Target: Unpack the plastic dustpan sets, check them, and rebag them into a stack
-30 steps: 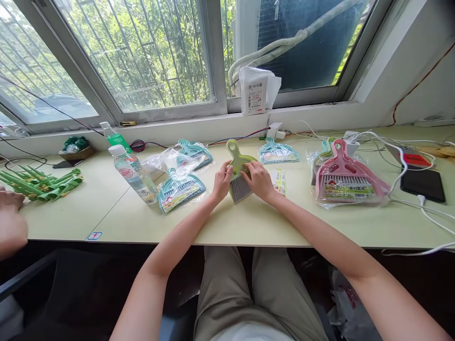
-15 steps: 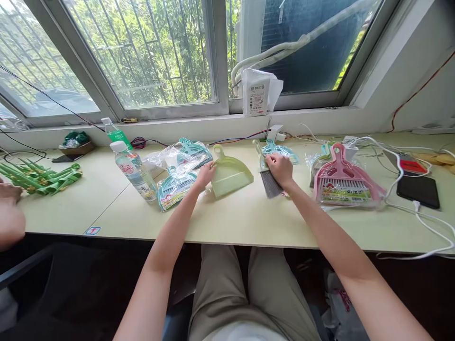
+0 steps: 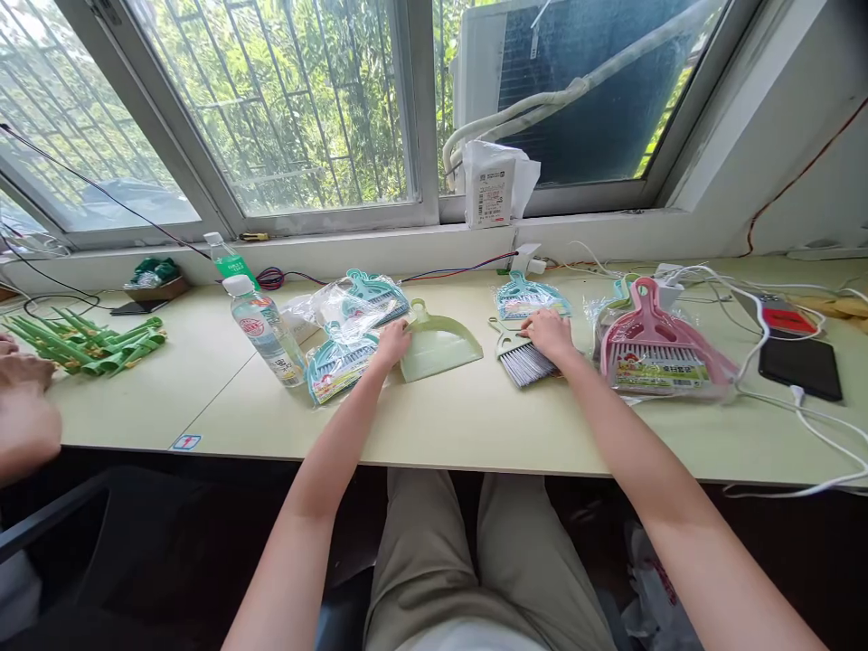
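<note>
A pale green dustpan (image 3: pixel 439 348) lies flat on the yellow-green table (image 3: pixel 475 416), in front of me. My left hand (image 3: pixel 392 343) grips its left edge, fingers curled. To its right lies a small green brush with grey bristles (image 3: pixel 523 362), handle pointing away to the left. My right hand (image 3: pixel 551 334) rests on the brush's right side, with its fingers closed over the brush body. Dustpan and brush lie apart with a gap between them.
Teal packaged dustpan sets (image 3: pixel 337 363) lie left of my left hand, beside a water bottle (image 3: pixel 264 330). A pink packaged set (image 3: pixel 655 351) lies right of my right hand, then a phone (image 3: pixel 800 367) and white cables. Another person's hand (image 3: pixel 23 407) and green sticks (image 3: pixel 85 337) are far left.
One second ago both hands held brush and dustpan together. They were pulled apart: the dustpan went left and now lies flat, the brush went right and came down onto the table.
</note>
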`<state>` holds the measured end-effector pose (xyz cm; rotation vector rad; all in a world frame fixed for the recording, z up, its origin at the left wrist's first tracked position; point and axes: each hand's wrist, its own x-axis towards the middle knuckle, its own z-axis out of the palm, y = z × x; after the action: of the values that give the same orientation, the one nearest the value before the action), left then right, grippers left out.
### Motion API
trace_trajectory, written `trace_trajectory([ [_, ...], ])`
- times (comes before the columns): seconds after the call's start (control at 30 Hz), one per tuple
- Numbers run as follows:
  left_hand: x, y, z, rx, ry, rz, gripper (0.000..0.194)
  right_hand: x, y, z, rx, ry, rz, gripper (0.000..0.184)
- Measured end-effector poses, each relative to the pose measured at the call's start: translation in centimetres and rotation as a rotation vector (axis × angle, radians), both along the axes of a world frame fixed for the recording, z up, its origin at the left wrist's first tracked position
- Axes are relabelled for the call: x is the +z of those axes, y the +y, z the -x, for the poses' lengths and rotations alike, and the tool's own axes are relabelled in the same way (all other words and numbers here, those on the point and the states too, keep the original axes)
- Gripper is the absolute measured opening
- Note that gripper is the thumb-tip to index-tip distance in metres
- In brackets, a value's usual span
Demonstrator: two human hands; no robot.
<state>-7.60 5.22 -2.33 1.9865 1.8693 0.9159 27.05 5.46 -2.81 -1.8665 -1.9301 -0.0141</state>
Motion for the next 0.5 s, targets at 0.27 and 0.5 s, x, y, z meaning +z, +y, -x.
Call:
trace_trajectory([
  [0.27,1.4,-0.9,-2.1,-0.110,-0.623,-0.025,0.021,3.1,-0.8,1.9,0.436,0.956,-0.057,0.050],
  [0.5,1.8,-3.7,-5.3,-0.520,-0.691,0.199,0.053,2.2,-4.4,8.7,0.345,0.583,-0.163,0.029],
])
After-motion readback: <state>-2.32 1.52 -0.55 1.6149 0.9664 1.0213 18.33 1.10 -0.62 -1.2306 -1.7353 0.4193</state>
